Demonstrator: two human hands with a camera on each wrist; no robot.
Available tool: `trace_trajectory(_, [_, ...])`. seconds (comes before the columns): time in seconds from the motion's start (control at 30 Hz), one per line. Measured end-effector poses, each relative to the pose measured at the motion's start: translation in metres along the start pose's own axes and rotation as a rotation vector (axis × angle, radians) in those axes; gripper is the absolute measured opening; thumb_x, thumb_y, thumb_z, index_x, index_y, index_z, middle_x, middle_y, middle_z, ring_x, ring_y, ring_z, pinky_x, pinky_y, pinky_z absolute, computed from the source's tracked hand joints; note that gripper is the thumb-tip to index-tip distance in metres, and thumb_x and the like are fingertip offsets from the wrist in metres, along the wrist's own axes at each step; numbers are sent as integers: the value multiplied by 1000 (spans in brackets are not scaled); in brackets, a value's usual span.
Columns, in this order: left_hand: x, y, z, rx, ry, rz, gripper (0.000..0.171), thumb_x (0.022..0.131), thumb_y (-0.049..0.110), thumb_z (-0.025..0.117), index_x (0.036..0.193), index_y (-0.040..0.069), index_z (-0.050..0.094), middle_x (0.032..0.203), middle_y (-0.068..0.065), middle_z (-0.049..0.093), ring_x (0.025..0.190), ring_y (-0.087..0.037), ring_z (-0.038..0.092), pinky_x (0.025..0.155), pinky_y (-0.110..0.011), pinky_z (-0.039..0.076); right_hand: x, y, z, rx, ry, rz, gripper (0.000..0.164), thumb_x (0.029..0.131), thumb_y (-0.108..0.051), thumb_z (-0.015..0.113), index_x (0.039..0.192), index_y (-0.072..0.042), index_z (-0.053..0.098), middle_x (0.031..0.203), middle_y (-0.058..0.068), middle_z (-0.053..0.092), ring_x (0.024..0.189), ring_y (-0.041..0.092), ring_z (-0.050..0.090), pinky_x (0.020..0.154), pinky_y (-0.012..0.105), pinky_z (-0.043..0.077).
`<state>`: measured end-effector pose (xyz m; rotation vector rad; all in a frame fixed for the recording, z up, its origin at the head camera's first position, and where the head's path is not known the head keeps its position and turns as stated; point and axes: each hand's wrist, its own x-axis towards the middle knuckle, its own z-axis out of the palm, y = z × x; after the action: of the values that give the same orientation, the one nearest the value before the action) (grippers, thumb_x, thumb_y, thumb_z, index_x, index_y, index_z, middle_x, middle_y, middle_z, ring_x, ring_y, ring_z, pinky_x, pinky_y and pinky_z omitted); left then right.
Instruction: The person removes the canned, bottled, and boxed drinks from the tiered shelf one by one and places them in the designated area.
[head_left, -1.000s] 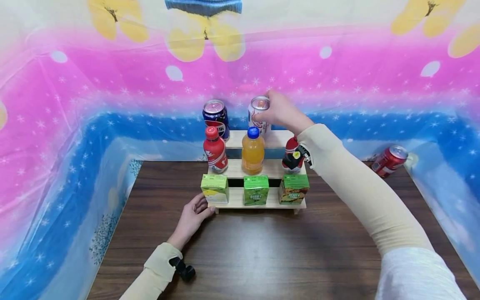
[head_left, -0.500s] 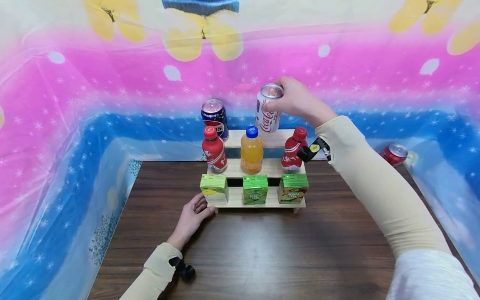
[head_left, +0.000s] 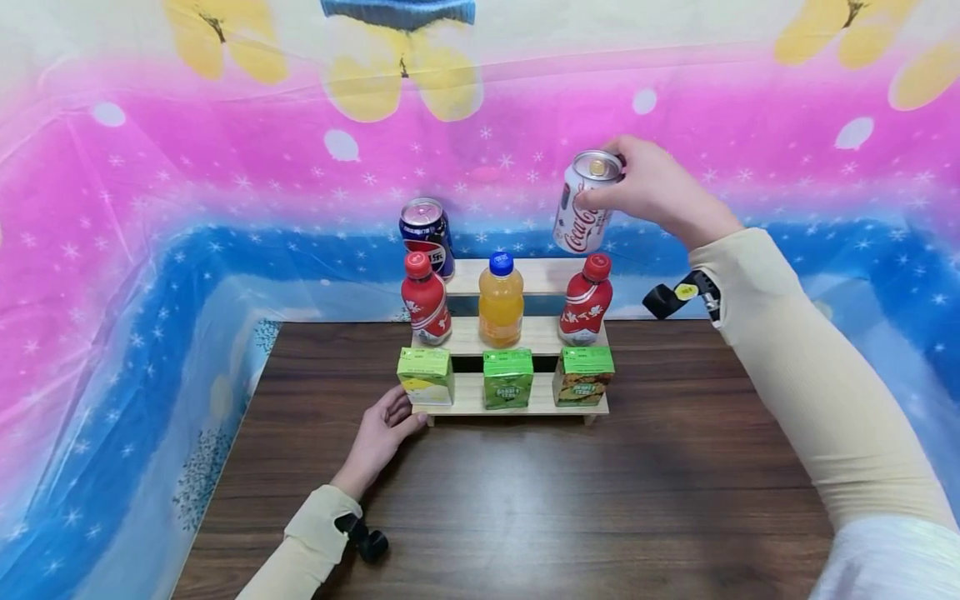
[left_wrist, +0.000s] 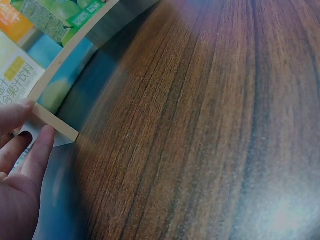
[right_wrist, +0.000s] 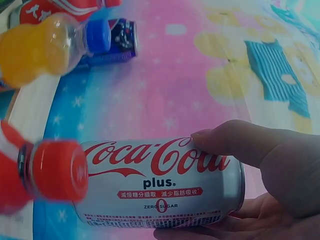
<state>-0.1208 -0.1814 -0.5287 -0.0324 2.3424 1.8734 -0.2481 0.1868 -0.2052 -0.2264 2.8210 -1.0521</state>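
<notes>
My right hand (head_left: 660, 190) grips a white Coca-Cola can (head_left: 581, 218) near its top. The can is tilted a little and hovers above the right part of the top tier, behind a red bottle (head_left: 587, 304). In the right wrist view the thumb lies on the can's side (right_wrist: 165, 187) and the other fingers curl beneath. At the front left corner of the tiered wooden shelf (head_left: 472, 406), my left hand (head_left: 378, 437) holds the bottom tier's end between thumb and fingers. A pale green juice box (head_left: 426, 379) stands beside those fingers.
A dark blue can (head_left: 426, 233) stands on the top tier's left. The middle tier carries another red bottle (head_left: 426, 300) and an orange juice bottle (head_left: 501, 304). Two green boxes, one central (head_left: 507, 382) and one right (head_left: 582, 379), share the bottom tier. A patterned cloth (head_left: 300, 208) hangs behind.
My right hand has lifted the white can off the top tier and carried it rightward. The right arm now hides the red can on the table's right. My left hand stays put.
</notes>
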Motion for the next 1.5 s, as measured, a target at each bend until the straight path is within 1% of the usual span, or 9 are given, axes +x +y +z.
trace_trajectory(0.17, [0,0,1,-8,-8,0,61,97,4,73,153,0,48,144,-24,60,133,-35,57,98,-20,50,-7,18,-13,15,12,27,78,98,-37,71,156,0,35,149,23,50,133,40,49,111,60,43])
trace_trajectory(0.33, [2,0,1,-2,-16,-4,61,98,5,73,153,1,47,145,-23,60,134,-35,57,98,-21,50,-15,38,-26,9,20,62,81,98,-39,70,158,0,31,150,24,48,135,42,46,111,64,41])
trace_trajectory(0.5, [2,0,0,3,-18,-5,61,98,7,72,154,2,47,145,-22,59,135,-34,57,99,-21,49,-23,60,-35,10,20,102,87,98,-45,70,160,-1,27,152,26,44,138,45,42,110,69,39])
trace_trajectory(0.7, [2,0,1,-1,-14,-8,61,98,8,73,154,3,47,145,-22,60,135,-34,57,100,-23,49,-32,87,-43,37,12,138,89,99,-48,69,161,0,25,153,28,42,139,47,40,111,71,36])
trace_trajectory(0.93, [1,0,2,-5,-12,-14,60,98,8,73,153,3,48,145,-21,60,135,-33,57,100,-22,49,-40,122,-49,32,19,162,89,99,-49,68,159,2,27,152,30,41,137,49,41,107,71,38])
trace_trajectory(1.03, [1,0,1,-4,-10,-12,60,98,8,73,153,3,48,145,-22,60,135,-33,57,100,-22,49,-42,136,-51,35,20,153,87,99,-50,68,157,3,29,151,30,43,136,49,42,108,71,37])
trace_trajectory(1.13, [2,1,1,-7,-5,-12,60,98,7,73,153,3,48,145,-22,59,135,-34,56,100,-22,49,-46,150,-53,33,20,152,90,99,-51,68,158,3,28,151,31,42,136,49,42,108,72,36])
trace_trajectory(1.3, [1,0,1,-8,-11,-16,61,98,7,73,154,3,47,146,-22,59,135,-34,56,100,-22,49,-51,175,-55,3,22,193,97,98,-55,67,160,4,21,151,35,39,135,54,39,106,75,36])
trace_trajectory(1.5, [0,0,-1,-13,-10,-25,62,98,7,73,154,2,46,147,-22,58,136,-34,55,100,-21,49,-52,206,-55,9,42,232,98,97,-57,66,159,5,22,150,37,39,134,55,39,106,77,33])
